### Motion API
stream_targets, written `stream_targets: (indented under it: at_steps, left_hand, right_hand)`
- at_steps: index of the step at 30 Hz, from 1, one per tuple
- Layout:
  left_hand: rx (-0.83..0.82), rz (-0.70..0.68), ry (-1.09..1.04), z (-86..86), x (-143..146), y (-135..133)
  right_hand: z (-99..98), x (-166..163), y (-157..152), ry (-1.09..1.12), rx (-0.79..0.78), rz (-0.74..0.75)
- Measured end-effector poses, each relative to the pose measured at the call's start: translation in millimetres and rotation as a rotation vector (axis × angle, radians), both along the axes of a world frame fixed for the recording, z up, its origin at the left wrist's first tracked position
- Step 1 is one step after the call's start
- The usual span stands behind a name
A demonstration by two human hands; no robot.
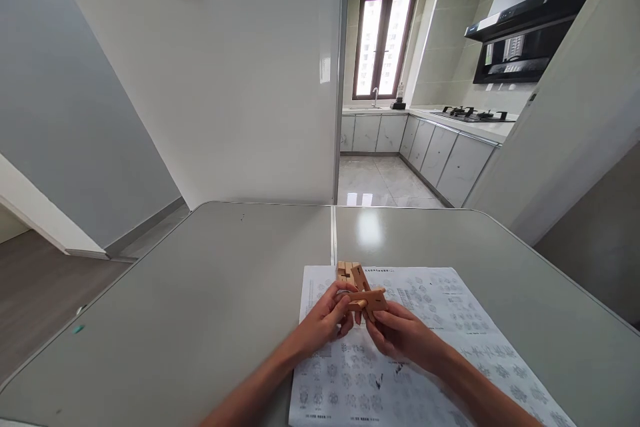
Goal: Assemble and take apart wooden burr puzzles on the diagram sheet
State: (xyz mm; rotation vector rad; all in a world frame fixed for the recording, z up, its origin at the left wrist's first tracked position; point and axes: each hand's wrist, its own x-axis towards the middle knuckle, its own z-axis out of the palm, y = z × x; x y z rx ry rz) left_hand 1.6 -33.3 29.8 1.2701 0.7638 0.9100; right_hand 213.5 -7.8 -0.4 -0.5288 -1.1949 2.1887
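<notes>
Wooden bars (pixel 376 299), crossed over one another, are held between your two hands over the upper part of the printed sheet (pixel 350 363). Your left hand (pixel 331 315) has its fingers nearly closed, gripping the bars' left side; your right hand (pixel 400 330) pinches their lower right side, fingers likewise nearly closed. Just beyond, wooden blocks (pixel 344 267) stand at the sheet's far edge. The sheet lies on the grey desk (pixel 200 300), right of your left forearm.

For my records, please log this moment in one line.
left hand: holding wooden pieces | right hand: same pieces | printed sheet: beneath, on table
</notes>
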Motion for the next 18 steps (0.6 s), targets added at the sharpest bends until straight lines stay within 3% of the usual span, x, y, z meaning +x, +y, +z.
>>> stream_targets:
  at_steps: [8, 18]
  left_hand:
    - [-0.010, 0.020, 0.062, 4.6, -0.8, -0.2]
    - [-0.007, 0.060, 0.032, -1.3, 4.6, -2.4]
  right_hand:
    - [-0.6, 3.8, 0.5, 0.008, 0.075, 0.142]
    - [3.9, 4.0, -4.9, -0.107, 0.260, 0.155]
